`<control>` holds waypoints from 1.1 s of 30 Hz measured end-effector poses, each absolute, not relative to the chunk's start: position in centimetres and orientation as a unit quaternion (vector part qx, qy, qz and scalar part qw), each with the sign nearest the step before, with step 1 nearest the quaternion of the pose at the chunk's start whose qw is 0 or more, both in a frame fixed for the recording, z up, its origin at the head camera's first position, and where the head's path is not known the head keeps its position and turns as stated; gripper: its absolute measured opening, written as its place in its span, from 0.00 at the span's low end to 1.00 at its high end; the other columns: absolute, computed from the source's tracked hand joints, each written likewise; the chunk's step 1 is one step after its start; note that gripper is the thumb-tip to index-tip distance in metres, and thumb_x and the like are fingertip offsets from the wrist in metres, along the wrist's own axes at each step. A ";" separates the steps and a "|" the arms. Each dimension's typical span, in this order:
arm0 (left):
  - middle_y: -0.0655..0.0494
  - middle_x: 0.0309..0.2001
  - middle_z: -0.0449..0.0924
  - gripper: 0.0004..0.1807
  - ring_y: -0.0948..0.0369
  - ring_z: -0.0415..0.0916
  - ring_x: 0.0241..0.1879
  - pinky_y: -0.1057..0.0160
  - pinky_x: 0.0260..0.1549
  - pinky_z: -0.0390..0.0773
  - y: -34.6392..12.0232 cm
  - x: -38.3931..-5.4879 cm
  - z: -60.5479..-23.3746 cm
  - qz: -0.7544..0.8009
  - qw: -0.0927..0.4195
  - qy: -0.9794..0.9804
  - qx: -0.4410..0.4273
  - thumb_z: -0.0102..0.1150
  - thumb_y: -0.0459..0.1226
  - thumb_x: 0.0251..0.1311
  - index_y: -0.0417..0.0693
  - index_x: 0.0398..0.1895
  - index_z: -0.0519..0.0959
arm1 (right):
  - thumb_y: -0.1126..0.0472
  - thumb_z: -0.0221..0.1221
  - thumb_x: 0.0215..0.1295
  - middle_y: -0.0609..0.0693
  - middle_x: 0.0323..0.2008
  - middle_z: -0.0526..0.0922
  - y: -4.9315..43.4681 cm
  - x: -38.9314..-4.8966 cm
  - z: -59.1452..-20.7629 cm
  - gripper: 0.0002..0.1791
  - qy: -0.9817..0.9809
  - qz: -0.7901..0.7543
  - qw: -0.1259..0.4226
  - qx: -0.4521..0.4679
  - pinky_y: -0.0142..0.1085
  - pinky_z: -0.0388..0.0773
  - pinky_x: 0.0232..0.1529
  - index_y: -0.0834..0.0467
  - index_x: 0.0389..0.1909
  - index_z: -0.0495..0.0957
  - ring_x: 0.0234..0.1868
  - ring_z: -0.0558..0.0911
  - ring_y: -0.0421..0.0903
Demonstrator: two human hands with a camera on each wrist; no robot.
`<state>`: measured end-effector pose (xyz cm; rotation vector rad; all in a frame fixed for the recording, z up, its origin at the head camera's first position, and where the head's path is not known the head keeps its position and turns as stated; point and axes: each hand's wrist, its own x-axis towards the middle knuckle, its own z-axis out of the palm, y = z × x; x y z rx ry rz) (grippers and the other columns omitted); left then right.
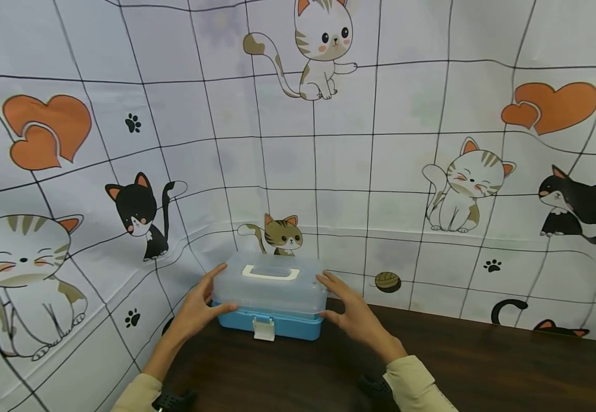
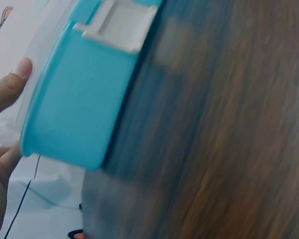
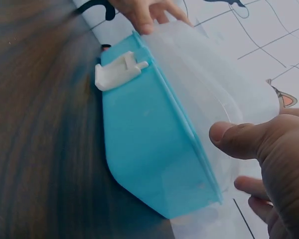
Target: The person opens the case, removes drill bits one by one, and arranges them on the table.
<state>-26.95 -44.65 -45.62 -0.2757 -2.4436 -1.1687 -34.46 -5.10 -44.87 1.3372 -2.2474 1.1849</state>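
Observation:
A storage box stands on the table, with a light blue base (image 1: 282, 328) and a cloudy clear lid (image 1: 272, 292). A white carry handle (image 1: 271, 273) lies on top of the lid. The white front latch (image 1: 264, 329) is swung out and down, off the lid. My left hand (image 1: 197, 303) grips the lid's left end, thumb at the front and fingers round the side. At the opposite end, my right hand (image 1: 352, 315) holds the lid, its thumb (image 3: 234, 139) by the front lower edge. The lid sits on the base; the box's contents cannot be made out.
The dark wooden table (image 1: 463, 360) extends to the right and in front of the box. Behind and to the left hangs a white grid-patterned cloth (image 1: 401, 166) printed with cats, hearts and paw prints, close to the box's back and left side.

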 end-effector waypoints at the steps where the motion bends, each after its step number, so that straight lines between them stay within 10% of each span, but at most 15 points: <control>1: 0.38 0.78 0.49 0.55 0.35 0.54 0.73 0.41 0.63 0.66 -44.9 -26.9 -45.5 -0.416 0.204 -0.879 -0.108 0.79 0.49 0.52 0.65 0.81 0.55 | 0.67 0.72 0.60 0.59 0.77 0.59 -5.0 -34.6 -44.7 0.45 -0.774 0.402 0.140 0.470 0.55 0.71 0.63 0.55 0.77 0.63 0.74 0.62 0.56; 18: 0.53 0.79 0.53 0.49 0.43 0.57 0.73 0.54 0.66 0.64 -45.3 -26.5 -43.3 -0.416 0.222 -0.862 -0.188 0.76 0.36 0.55 0.53 0.79 0.61 | 0.72 0.70 0.60 0.64 0.75 0.61 -4.1 -34.4 -42.8 0.44 -0.743 0.383 0.150 0.528 0.52 0.83 0.47 0.63 0.76 0.62 0.52 0.84 0.58; 33: 0.63 0.74 0.63 0.48 0.42 0.69 0.66 0.43 0.60 0.73 -43.8 -25.2 -41.5 -0.407 0.234 -0.865 -0.176 0.80 0.45 0.51 0.64 0.76 0.66 | 0.71 0.67 0.65 0.62 0.75 0.62 -1.9 -33.3 -40.7 0.46 -0.754 0.373 0.115 0.529 0.50 0.82 0.51 0.57 0.80 0.55 0.58 0.80 0.57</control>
